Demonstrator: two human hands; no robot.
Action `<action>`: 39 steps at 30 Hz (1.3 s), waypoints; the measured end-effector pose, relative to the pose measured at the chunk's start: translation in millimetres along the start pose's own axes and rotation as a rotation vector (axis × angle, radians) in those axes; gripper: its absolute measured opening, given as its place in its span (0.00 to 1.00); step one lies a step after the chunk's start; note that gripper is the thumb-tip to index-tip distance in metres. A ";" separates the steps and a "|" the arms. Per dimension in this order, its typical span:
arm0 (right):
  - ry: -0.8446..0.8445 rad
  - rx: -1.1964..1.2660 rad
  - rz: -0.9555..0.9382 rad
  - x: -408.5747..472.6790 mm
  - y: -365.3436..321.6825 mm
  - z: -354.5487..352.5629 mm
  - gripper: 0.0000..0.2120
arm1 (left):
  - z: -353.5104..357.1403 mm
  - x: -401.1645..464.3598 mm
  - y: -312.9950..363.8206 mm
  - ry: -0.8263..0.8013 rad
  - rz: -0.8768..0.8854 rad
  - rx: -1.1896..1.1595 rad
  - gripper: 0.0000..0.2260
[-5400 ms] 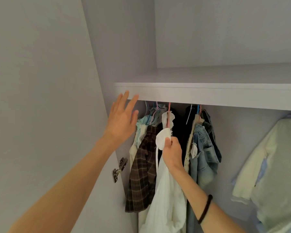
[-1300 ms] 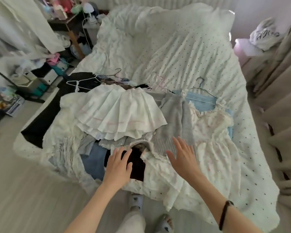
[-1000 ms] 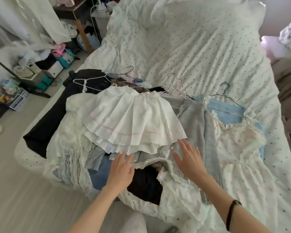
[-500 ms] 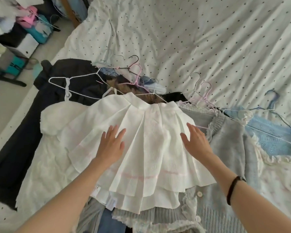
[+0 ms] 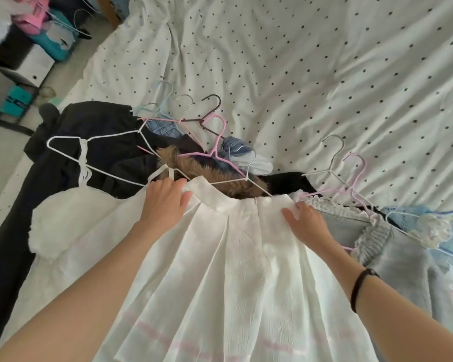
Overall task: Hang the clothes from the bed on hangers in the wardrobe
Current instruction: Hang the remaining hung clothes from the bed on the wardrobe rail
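The white pleated skirt is thin, matt, crinkled cloth with faint pink stripes. The bed wears creased, matt dotted cotton. The hangers are thin coated wire, slightly glossy. A fur collar looks shaggy, the grey cardigan ribbed knit, the white top fluffy. The black wristband looks smooth.

We see a white pleated skirt with faint pink stripes, a white bedsheet dotted black, a grey cardigan, and pink hangers.
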State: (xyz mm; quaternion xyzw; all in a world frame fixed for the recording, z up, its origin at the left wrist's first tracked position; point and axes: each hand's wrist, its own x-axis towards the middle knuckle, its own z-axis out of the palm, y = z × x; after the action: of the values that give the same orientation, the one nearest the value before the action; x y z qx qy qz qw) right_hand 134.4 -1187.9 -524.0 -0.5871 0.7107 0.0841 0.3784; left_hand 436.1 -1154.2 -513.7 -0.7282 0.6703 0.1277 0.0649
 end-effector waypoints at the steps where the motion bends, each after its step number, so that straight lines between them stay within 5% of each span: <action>1: 0.004 0.018 0.002 -0.1 1.0 -0.6 0.25 | -1.9 -1.2 0.9 0.005 -0.015 -0.004 0.17; 10: -0.017 0.234 0.067 -52.9 30.6 -20.7 0.15 | -28.6 -42.1 31.3 -0.145 -0.193 -0.149 0.19; 16: 0.119 0.369 0.038 -129.4 69.4 -43.4 0.15 | -59.6 -109.7 70.9 0.032 -0.120 -0.180 0.16; 20: 0.262 0.353 0.037 -193.7 94.2 -69.8 0.13 | -88.4 -157.4 102.7 -0.020 -0.053 -0.216 0.18; 30: 0.830 0.417 0.127 -407.3 195.5 -115.0 0.14 | -180.4 -241.2 229.0 0.211 0.554 -0.433 0.26; 34: 1.073 0.423 0.267 -509.0 229.6 -95.9 0.17 | -186.5 -276.5 283.1 0.100 0.786 -0.462 0.38; 39: 1.289 0.465 0.472 -632.8 248.7 -48.2 0.15 | -187.6 -351.2 339.8 0.014 1.002 -0.528 0.31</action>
State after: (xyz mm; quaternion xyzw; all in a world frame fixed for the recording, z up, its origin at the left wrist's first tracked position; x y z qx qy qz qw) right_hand -94.7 -653.5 -168.2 -0.2552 0.8999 -0.3526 -0.0289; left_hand 93.1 -898.7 -211.9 -0.3134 0.8798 0.3012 -0.1923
